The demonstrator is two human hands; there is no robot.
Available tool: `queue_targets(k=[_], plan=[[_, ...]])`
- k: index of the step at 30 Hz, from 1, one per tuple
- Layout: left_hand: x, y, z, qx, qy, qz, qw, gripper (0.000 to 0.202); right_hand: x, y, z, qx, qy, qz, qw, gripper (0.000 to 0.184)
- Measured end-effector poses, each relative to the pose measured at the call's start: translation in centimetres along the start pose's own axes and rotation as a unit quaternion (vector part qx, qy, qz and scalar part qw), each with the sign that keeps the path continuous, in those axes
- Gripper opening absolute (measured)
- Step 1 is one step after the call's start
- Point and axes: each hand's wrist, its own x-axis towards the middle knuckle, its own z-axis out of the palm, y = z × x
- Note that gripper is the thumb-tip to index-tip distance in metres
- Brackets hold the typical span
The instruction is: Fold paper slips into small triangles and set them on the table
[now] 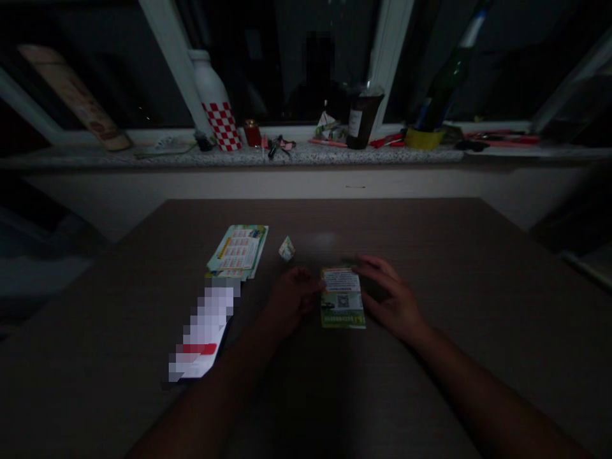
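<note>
Head view: the printed card (343,298) is lying centrally; the left hand (297,293) is resting half-curled at its nine o'clock, any pinch unclear; the right hand (392,299) is resting loosely open, touching near one. The table (430,236) is ending at twelve; a checkered bottle (217,105) is standing toward eleven, contents hidden.

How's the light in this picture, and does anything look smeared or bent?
In the head view: dim overall, with a bright, partly pixelated screen and faint glare on the tabletop; same view, the right hand slightly blurred, small print on the card hard to read, the checkered bottle leaning outward, perhaps from lens distortion.
</note>
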Motion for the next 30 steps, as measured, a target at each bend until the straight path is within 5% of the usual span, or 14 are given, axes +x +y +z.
queue_targets(k=[6, 14, 19, 30], plan=[[-0.5, -0.2, 0.2, 0.061, -0.027, -0.064, 0.996, 0.03, 0.4, -0.8, -0.4, -0.061, 0.017, -0.06, 0.996, 0.016], [-0.5, 1.0, -0.4, 0.236, -0.001, 0.117, 0.965, 0.013, 0.6, -1.2, -0.7, -0.083, -0.003, -0.069, 0.994, 0.007], [-1.7, 1.5, -0.1, 0.326, 0.02, 0.225, 0.918, 0.018, 0.7, -1.5, -0.8, -0.12, -0.011, -0.061, 0.991, 0.004], [-2.2, -0.3, 1.1, 0.629, 0.064, 0.388, 0.671, 0.015, 0.7, -2.5, 0.2, -0.177, -0.032, -0.118, 0.977, 0.009]])
